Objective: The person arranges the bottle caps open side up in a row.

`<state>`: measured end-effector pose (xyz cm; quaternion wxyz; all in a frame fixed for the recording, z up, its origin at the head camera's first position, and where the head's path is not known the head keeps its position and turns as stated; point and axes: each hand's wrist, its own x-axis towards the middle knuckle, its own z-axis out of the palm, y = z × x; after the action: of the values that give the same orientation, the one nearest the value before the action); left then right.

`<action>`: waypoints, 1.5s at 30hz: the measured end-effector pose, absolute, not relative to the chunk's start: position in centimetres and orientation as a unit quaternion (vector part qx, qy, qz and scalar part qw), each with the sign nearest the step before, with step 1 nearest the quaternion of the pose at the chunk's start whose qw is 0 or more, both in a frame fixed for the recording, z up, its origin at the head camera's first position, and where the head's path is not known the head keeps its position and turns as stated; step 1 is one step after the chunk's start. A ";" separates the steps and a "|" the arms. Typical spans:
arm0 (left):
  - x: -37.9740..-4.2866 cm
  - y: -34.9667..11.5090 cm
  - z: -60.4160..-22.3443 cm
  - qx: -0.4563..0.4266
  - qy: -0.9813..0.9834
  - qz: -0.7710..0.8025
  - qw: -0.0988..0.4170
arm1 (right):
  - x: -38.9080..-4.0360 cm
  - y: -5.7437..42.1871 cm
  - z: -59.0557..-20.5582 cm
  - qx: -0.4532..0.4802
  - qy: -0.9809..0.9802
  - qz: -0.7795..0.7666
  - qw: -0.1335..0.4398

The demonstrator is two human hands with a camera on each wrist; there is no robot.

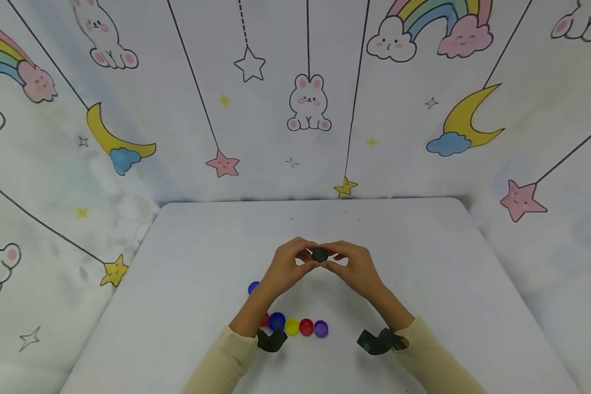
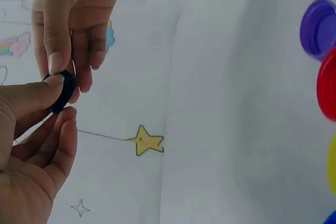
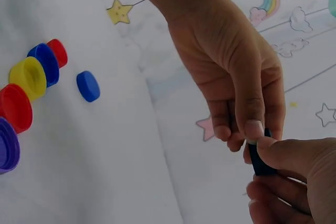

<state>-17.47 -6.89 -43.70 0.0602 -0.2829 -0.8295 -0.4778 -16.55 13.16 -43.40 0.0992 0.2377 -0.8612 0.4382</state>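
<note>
Above the table's middle, in the head view, my left hand [image 1: 287,268] and right hand [image 1: 355,269] meet at a small dark round cap [image 1: 319,254]. Thumb and fingers of the left hand [image 2: 31,145] pinch one side of the cap [image 2: 65,93] in the left wrist view. Opposite them, the right hand's thumb and fingers pinch its other side. Seen from the right wrist, the cap [image 3: 261,160] is tilted nearly edge-on, partly covered by both thumbs. The remaining fingers are bent loosely around it.
Nearer my body, a row holds a purple cap [image 1: 321,329], red cap [image 1: 306,327], yellow cap [image 1: 292,326], blue cap [image 1: 277,322] and another red cap [image 3: 58,52]. One blue cap [image 3: 88,86] lies apart. Dark wrist cameras [image 1: 272,340] hang below both wrists. Behind the white table [image 1: 423,246] stands a patterned backdrop.
</note>
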 end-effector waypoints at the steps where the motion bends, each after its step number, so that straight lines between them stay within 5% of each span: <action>1: -17.2 -6.7 -43.5 -0.283 -0.828 -0.481 0.057 | -16.3 13.4 -43.3 0.237 -0.859 0.444 0.098; 23: -13.7 -4.7 -41.4 -0.277 -0.805 -0.525 0.016 | -10.7 14.2 -42.5 0.142 -0.810 0.545 0.162; 32: -13.2 -4.3 -41.5 -0.219 -0.794 -0.567 0.013 | -9.9 13.8 -42.4 0.201 -0.833 0.469 0.215; 45: -12.4 -4.1 -41.5 -0.212 -0.762 -0.605 -0.091 | -9.3 14.9 -43.2 0.274 -0.834 0.386 0.283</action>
<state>-12.35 -4.12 -41.54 -0.0913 -0.2117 -0.7620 -0.6052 -9.27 14.93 -43.21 0.2826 0.2738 -0.8343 0.3862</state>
